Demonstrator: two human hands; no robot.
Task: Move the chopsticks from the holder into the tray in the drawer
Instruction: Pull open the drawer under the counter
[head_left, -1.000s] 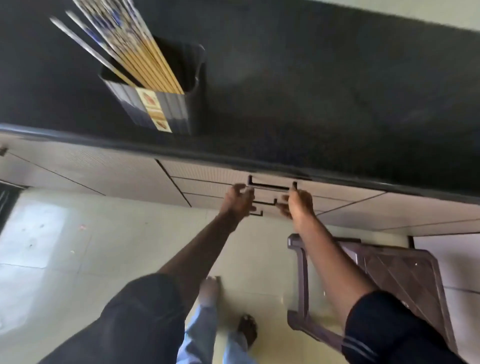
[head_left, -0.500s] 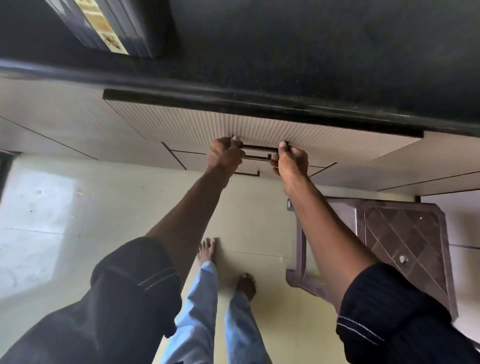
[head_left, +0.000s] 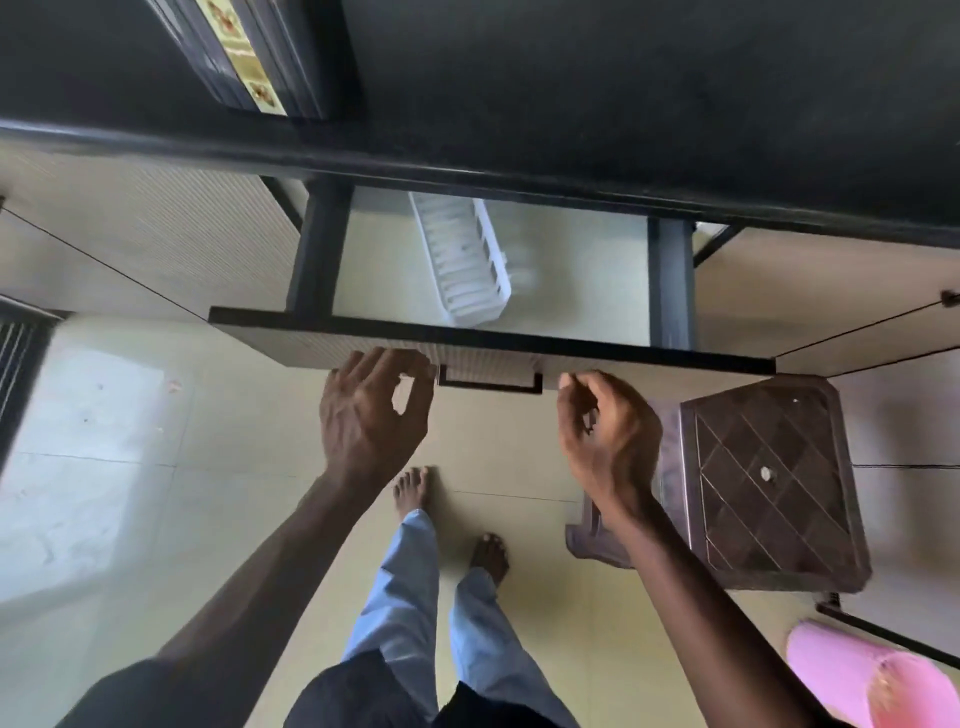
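Note:
The drawer (head_left: 519, 345) under the black counter stands pulled out. Inside it lies a long white ribbed tray (head_left: 460, 257), slanted toward the back left, with nothing visible in it. My left hand (head_left: 371, 415) hovers just below the drawer front, left of the black handle (head_left: 491, 382), fingers spread and holding nothing. My right hand (head_left: 605, 436) is right of the handle, fingers loosely curled and off it. The dark chopstick holder (head_left: 249, 57) with a yellow patterned strip sits on the counter at the upper left; the chopsticks are cut off by the frame.
A brown plastic stool (head_left: 763, 483) stands on the floor right of my right arm. The black counter edge (head_left: 571, 184) overhangs the drawer's rear. A pink object (head_left: 862, 675) lies at the bottom right. My bare feet stand below the drawer.
Both hands gripped the handle and pulled the drawer out, showing the tray. They have since let go and drawn slightly apart. The camera tilted down, putting the chopsticks out of view.

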